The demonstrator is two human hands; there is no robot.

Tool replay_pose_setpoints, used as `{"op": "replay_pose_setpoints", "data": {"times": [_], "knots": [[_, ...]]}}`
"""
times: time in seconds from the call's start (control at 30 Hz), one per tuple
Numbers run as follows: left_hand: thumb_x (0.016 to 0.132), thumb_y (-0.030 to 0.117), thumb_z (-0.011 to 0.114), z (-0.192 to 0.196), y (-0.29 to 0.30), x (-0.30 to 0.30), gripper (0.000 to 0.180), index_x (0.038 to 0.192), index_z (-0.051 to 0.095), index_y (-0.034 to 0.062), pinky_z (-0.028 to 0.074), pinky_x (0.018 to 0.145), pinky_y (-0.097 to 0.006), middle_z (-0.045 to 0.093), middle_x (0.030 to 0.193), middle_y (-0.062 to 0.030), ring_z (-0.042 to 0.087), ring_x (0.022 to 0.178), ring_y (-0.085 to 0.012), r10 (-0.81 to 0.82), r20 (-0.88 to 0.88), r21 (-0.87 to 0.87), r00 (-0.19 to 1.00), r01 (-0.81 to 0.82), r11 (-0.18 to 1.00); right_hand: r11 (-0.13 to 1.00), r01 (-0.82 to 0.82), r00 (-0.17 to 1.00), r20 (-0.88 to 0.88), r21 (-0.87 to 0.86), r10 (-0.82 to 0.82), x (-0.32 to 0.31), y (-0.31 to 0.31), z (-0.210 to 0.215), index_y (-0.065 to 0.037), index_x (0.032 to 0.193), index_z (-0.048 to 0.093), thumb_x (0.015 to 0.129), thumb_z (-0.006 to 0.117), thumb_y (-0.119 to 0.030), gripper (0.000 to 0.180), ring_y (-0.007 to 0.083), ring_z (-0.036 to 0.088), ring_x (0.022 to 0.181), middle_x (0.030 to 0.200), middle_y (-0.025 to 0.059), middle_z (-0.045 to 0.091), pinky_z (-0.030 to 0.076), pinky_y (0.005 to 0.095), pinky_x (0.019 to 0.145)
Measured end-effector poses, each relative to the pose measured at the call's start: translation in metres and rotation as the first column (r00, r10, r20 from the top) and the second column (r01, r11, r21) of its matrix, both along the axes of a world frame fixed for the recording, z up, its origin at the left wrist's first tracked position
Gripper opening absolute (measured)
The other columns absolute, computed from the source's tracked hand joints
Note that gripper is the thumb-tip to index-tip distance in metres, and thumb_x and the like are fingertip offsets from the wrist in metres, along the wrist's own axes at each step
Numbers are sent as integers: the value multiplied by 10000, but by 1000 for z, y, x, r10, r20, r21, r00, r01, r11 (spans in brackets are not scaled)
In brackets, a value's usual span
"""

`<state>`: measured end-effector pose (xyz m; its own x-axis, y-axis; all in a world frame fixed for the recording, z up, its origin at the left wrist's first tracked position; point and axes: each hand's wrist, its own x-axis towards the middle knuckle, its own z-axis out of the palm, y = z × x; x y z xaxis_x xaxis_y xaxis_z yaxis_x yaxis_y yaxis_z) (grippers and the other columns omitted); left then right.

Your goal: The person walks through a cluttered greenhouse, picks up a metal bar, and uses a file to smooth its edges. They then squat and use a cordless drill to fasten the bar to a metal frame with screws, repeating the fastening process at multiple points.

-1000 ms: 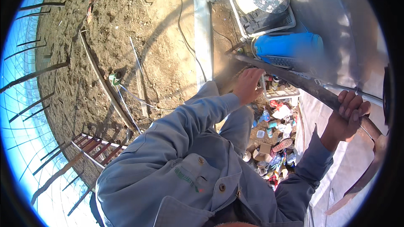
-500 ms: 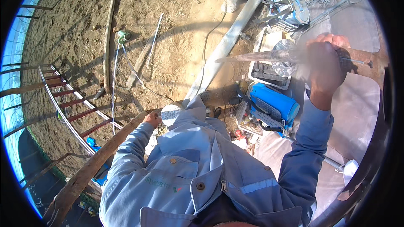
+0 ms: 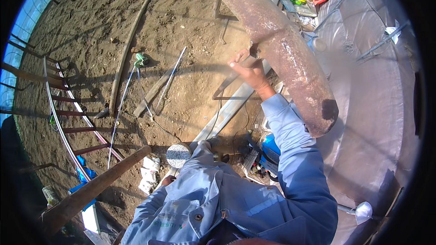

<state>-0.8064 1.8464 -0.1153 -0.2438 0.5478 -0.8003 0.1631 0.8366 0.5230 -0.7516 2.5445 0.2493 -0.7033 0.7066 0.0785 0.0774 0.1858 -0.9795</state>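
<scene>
Rust-brown curved tool [image 3: 290, 54]: hangs raised, upper right of centre. Held by right hand [image 3: 253, 73], closed around apparent handle [image 3: 230, 80]. Left hand [image 3: 169, 180]: low, near round speckled disc [image 3: 178, 155]; cannot tell grip. Looks already lifted, not set down; cannot tell how much remains. Counts: one tool, two hands, one disc, one ladder [image 3: 79, 130], one green reel-like object [image 3: 141, 60].

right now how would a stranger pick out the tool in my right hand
Start at the broad grey sheeting along the right side, then move left to your right hand. The tool in its grip has a long, curved, rust-brown head reaching across the upper middle, unlike the straight wooden post at lower left.
</scene>
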Motion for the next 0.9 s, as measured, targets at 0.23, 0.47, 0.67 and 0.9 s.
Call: {"op": "replay_pose_setpoints", "data": {"times": [0.23,0.47,0.67,0.9], "knots": [[899,339,813,6,18,-20,408,1156,741,30,607,896,-363,794,1098,-119,767,1003,-224,90,56,-8,994,-89,996,998,-57,985,-162,-5,56,3,-17,29,-62,1006,617,933,771,-95,174,114,628,1031,1073,38,680,519,304,911],[889,362,798,15,68,-28,463,1199,730,25,604,910,-364,791,1104,-140,763,1010,-230,68,61,-18,996,-68,998,978,104,948,-314,183,-42,8,-35,129,-52,1033,638,969,740,-77,124,141,649,890,950,22,636,547,328,904],[881,370,799,12,60,-15,442,1168,744,39,603,907,-348,792,1087,-145,769,999,-219,92,47,-44,995,-90,995,994,-100,829,-548,39,105,16,8,154,-21,1017,662,950,729,-24,95,149,658,726,813,23,624,569,488,1012],[895,436,823,-2,31,-30,501,1182,739,34,596,919,-337,795,1115,-117,765,1010,-202,90,52,-4,995,-90,996,970,129,977,-195,208,-88,1,9,3,-50,997,611,922,734,-20,147,124,680,781,831,13,653,560,403,1001]]}}
